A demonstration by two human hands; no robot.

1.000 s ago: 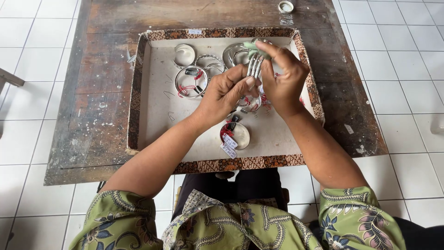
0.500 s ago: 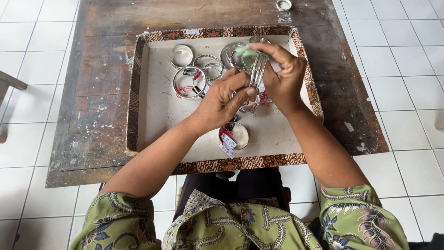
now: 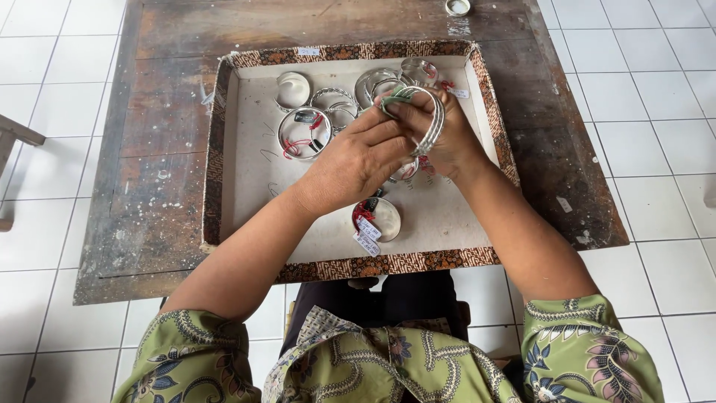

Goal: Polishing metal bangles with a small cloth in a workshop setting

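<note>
Head view: right hand (image 3: 447, 138) holds a stack of silver bangles (image 3: 431, 123) over the tray (image 3: 224, 149) on the counter (image 3: 127, 149), grip closed through the rings. Left hand (image 3: 358, 160) pinches their near edge. Bangles judged light, stiff, slippery; hold best by the rims.

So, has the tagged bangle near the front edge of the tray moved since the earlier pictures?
No. The tagged bangle lies at the same spot, close to the tray's front rim, as before.
</note>
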